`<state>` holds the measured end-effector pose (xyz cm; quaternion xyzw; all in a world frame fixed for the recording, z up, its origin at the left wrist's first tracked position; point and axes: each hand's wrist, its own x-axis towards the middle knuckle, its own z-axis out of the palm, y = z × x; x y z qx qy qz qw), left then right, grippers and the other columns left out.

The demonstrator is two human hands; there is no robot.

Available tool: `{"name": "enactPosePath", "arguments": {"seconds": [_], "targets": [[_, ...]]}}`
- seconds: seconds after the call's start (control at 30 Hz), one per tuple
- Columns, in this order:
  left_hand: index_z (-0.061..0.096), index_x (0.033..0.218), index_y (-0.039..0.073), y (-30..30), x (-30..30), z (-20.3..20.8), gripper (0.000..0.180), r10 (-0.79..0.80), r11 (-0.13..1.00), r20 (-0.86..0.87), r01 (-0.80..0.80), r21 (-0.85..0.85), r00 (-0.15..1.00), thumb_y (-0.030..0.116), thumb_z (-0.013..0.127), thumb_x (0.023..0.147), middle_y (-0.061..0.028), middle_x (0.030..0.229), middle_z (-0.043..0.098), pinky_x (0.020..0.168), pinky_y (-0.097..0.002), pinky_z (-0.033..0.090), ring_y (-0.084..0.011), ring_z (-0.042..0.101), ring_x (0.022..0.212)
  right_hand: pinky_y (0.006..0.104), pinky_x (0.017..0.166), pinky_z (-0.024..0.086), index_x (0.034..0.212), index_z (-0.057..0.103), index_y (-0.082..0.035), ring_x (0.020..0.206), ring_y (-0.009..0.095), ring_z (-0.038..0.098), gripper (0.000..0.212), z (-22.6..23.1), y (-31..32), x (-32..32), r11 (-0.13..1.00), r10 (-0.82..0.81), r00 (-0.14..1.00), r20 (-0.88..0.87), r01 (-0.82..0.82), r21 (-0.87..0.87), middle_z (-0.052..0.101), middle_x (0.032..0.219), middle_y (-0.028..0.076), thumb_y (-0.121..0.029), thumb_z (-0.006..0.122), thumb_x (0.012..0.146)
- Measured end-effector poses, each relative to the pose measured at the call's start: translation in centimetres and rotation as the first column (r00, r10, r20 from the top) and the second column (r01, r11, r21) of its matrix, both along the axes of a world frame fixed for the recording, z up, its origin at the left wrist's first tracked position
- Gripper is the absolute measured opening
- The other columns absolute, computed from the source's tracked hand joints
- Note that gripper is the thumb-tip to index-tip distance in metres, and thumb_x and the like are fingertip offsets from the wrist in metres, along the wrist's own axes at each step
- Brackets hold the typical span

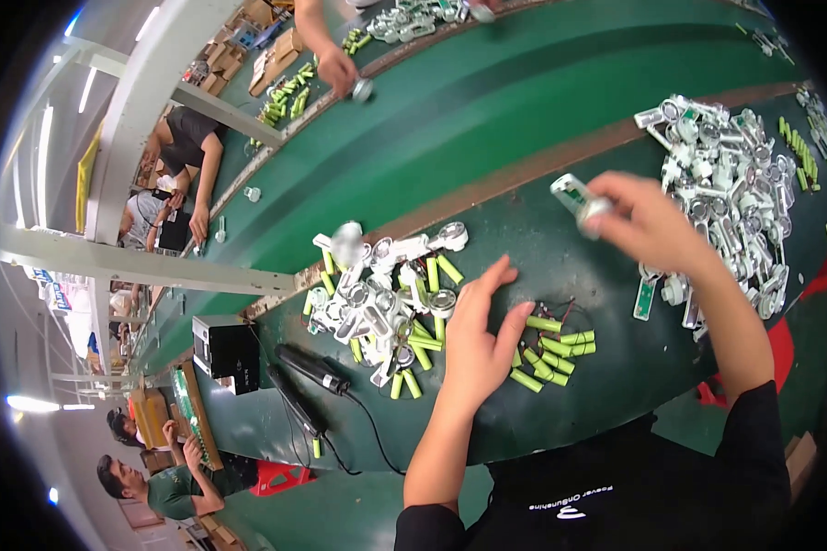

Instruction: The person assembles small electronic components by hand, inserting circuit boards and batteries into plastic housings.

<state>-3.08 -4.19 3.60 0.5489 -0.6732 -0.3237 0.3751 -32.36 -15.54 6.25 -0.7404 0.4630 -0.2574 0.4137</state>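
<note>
Right now my left hand lies flat and open on the worktop, fingertips at the green cells near its front edge; my right hand pinches a white housing aloft. White-part piles flank both.

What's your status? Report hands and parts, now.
Left hand flat on the green batteries, holding nothing. Right hand raised, fingers gripping a white part. Heap of white parts left of the left hand.
</note>
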Motion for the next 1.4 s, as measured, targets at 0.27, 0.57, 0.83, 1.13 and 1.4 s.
{"name": "enactPosePath", "arguments": {"seconds": [0.27, 0.57, 0.83, 1.13, 1.4], "targets": [[0.06, 0.149, 0.001, -0.8, -0.4, -2.6, 0.04, 0.003, 0.972, -0.776, 0.181, 0.151, 0.631, 0.029, 0.057, 0.121, -0.0262, 0.152, 0.068, 0.119, -0.0478, 0.053, -0.0332, 0.069, 0.139, 0.0343, 0.086, 0.065, 0.126, 0.072, 0.003, 0.099, 0.016, 0.077, 0.023, -3.4, 6.2, 6.3, 0.812, -0.168, 0.779, 0.605, -0.238, 0.533, 0.08, 0.107, 0.01, -0.014, 0.075, 0.11], [0.063, 0.144, 0.0, -0.3, 1.3, -2.7, 0.029, 0.186, 0.973, -0.711, -0.026, 0.23, 0.678, 0.011, 0.062, 0.117, -0.0129, 0.122, 0.079, 0.099, -0.0337, 0.06, -0.0174, 0.074, 0.112, 0.0529, 0.077, 0.061, 0.082, 0.078, -0.002, 0.08, 0.043, 0.077, 0.036, -2.7, 6.8, 5.7, 0.988, -0.045, 0.879, -0.474, 0.108, 0.107, 0.076, 0.076, 0.018, -0.036, 0.082, 0.095], [0.066, 0.145, 0.002, 0.1, 0.9, -3.9, 0.032, 0.136, 0.979, -0.688, 0.008, 0.201, 0.713, 0.012, 0.069, 0.115, -0.0087, 0.121, 0.079, 0.1, -0.0311, 0.056, -0.0147, 0.073, 0.114, 0.0348, 0.076, 0.058, 0.101, 0.072, 0.001, 0.076, 0.021, 0.07, 0.009, -2.8, 6.8, 5.9, 0.979, 0.031, 0.999, -0.011, -0.028, 0.201, 0.073, 0.089, 0.011, -0.005, 0.077, 0.1], [0.068, 0.136, 0.001, 0.7, 0.1, -3.1, 0.035, 0.228, 0.908, -0.799, 0.174, 0.381, 0.557, 0.031, 0.056, 0.122, -0.0072, 0.098, 0.076, 0.065, -0.0279, 0.061, -0.0134, 0.076, 0.081, 0.0364, 0.088, 0.059, 0.107, 0.071, 0.0, 0.096, 0.024, 0.076, 0.007, -2.9, 7.9, 6.1, 0.997, 0.042, 0.924, 0.381, -0.062, 0.039, 0.077, 0.105, 0.012, -0.001, 0.074, 0.101], [0.07, 0.133, 0.003, 1.3, -1.0, -2.4, 0.046, 0.202, 0.883, -0.798, 0.246, 0.399, 0.568, 0.042, 0.047, 0.124, -0.006, 0.088, 0.074, 0.062, -0.0279, 0.06, -0.0141, 0.074, 0.069, 0.0429, 0.083, 0.057, 0.106, 0.072, -0.001, 0.094, 0.031, 0.071, 0.022, -0.7, 8.3, 7.5, 0.875, 0.147, 0.973, 0.179, -0.043, -0.481, 0.073, 0.1, 0.01, 0.006, 0.081, 0.087]]}}
